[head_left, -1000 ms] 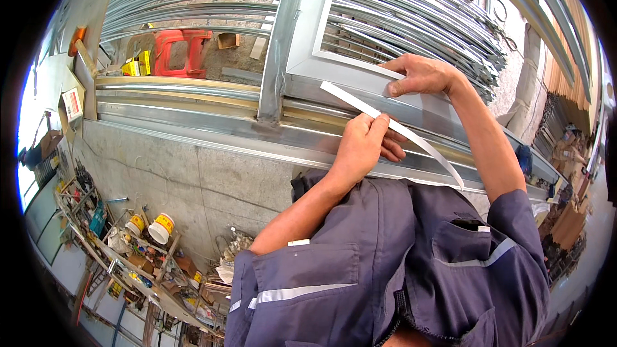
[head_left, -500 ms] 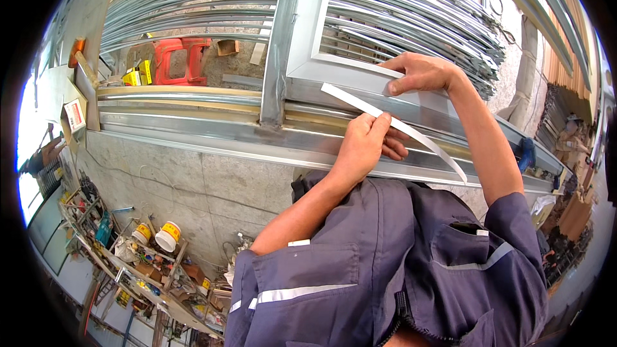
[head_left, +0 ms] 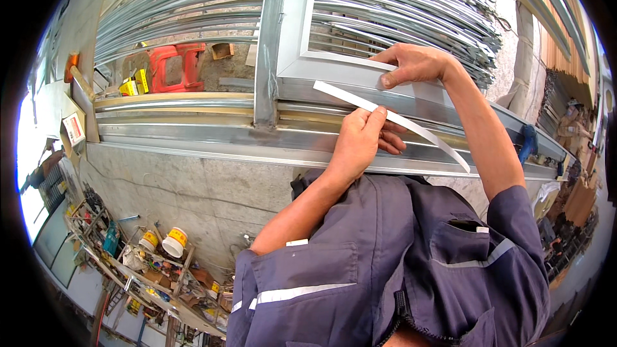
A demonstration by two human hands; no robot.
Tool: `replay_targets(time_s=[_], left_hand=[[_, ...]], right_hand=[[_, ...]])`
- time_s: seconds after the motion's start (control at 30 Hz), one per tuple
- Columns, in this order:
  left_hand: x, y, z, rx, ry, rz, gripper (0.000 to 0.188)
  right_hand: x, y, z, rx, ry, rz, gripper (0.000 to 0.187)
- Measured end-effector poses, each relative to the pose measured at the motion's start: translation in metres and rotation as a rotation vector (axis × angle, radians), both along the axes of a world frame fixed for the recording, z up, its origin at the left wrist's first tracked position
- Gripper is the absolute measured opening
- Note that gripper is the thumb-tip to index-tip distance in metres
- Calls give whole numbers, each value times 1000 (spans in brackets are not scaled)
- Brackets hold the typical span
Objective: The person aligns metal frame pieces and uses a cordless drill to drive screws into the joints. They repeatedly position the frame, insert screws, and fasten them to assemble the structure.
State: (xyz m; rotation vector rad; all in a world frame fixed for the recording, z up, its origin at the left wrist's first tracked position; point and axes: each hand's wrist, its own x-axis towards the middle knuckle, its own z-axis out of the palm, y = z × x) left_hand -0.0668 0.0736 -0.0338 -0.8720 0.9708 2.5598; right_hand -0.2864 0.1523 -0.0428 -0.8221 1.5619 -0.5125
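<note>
Buckets [head_left: 164, 241] crowd a cluttered rack; left hand [head_left: 360, 140] pinches strip [head_left: 392, 119].

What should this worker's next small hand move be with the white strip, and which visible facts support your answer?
Probably keep drawing the white strip away with the left hand, along the frame. The strip hangs free and slanted above the grey rails, pinched at mid-length, while the right hand presses down on the white louvred frame, apparently steadying it.

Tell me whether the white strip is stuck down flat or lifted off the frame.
Lifted: the white strip slants free across the metal frame, pinched by the left hand.
</note>
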Motion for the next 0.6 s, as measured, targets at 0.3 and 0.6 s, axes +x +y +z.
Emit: replay_targets(time_s=[0.3, 0.6], left_hand=[[-3, -3, 2, 11, -15, -35, 34], [-3, -3, 1, 37, -9, -37, 37]], right_hand=[[13, 17, 1, -84, 338, -81, 62], [32, 29, 23, 62, 520, -169, 56]])
